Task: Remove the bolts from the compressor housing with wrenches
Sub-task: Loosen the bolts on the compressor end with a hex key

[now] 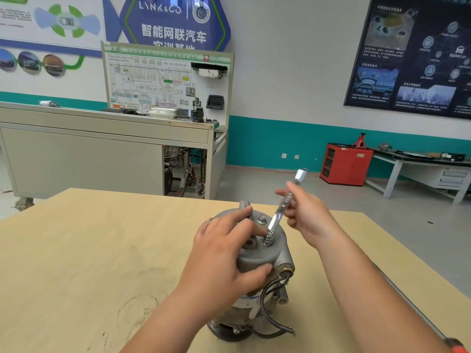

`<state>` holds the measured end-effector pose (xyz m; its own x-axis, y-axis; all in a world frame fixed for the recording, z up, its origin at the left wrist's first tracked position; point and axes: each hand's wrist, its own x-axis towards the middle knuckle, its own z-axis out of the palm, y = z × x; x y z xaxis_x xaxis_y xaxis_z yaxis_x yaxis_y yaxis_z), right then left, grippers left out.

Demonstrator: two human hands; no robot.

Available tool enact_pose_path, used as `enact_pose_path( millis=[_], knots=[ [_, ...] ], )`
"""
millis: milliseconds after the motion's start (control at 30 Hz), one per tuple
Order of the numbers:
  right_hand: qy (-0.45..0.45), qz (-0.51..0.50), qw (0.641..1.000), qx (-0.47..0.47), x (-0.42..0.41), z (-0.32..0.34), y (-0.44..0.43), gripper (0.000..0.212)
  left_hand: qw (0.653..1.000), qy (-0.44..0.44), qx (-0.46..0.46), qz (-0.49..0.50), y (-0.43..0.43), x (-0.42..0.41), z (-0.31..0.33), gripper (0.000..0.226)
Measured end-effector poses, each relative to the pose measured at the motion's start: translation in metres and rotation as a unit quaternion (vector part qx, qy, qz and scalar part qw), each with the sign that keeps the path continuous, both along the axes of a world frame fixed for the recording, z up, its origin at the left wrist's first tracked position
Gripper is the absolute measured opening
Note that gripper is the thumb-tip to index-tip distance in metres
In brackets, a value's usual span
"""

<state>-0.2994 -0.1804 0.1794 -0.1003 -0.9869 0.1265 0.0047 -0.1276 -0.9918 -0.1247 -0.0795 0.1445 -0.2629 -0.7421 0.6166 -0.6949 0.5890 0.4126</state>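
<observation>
Left hand (224,253) clasps housing (257,258); right hand (308,215) grips wrench (275,219).

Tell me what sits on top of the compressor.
One bare bolt, a second bolt under the wrench end, and the left hand clasping the compressor. The right hand holds the wrench handle. The left hand covers the rest of the top; any bolts there are hidden.
</observation>
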Motion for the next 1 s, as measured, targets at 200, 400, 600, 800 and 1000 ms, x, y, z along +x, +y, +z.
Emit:
enact_pose_path(
  millis=[200, 400, 600, 800, 1000],
  knots=[
    [0.176, 0.129, 0.976, 0.022, 0.032, 0.022, -0.028, 0.045, 0.999, -0.045, 0.003, 0.021, 0.001, -0.002, 0.0, 0.058],
    [-0.303, 0.13, 0.94, 0.082, 0.018, 0.026, -0.012, 0.03, 0.998, -0.06, 0.02, 0.009, 0.002, 0.004, 0.003, 0.075],
    [-0.352, 0.025, 0.935, -0.03, -0.025, 0.02, 0.057, 0.028, 0.985, -0.161, 0.043, 0.03, -0.004, 0.011, 0.016, 0.086],
    [-0.2, 0.053, 0.967, -0.149, -0.022, -0.002, 0.139, 0.039, 0.984, -0.154, 0.029, 0.085, -0.009, -0.006, 0.021, 0.078],
    [-0.034, 0.03, 0.985, -0.168, 0.003, -0.019, 0.174, 0.088, 0.994, -0.085, 0.004, 0.062, -0.008, -0.007, 0.013, 0.073]
  ],
)
